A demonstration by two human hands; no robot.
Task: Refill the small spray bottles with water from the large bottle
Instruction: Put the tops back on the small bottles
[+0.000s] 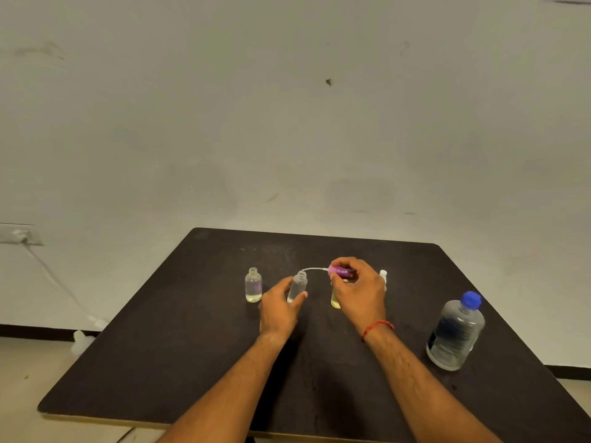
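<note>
My right hand (358, 292) hides most of the yellowish bottle (335, 300) and the white-capped bottle (383, 276) behind it. The table (192, 346) runs off the bottom edge, near corners unseen.

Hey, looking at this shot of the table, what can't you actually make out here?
Head view only:
- Yellowish bottle: mostly hidden behind the right hand.
- White-topped item: mostly hidden by that hand; identity unclear.
- Large bottle: label too blurred to read.
- Small bottle in the left hand: water level unclear.
</note>
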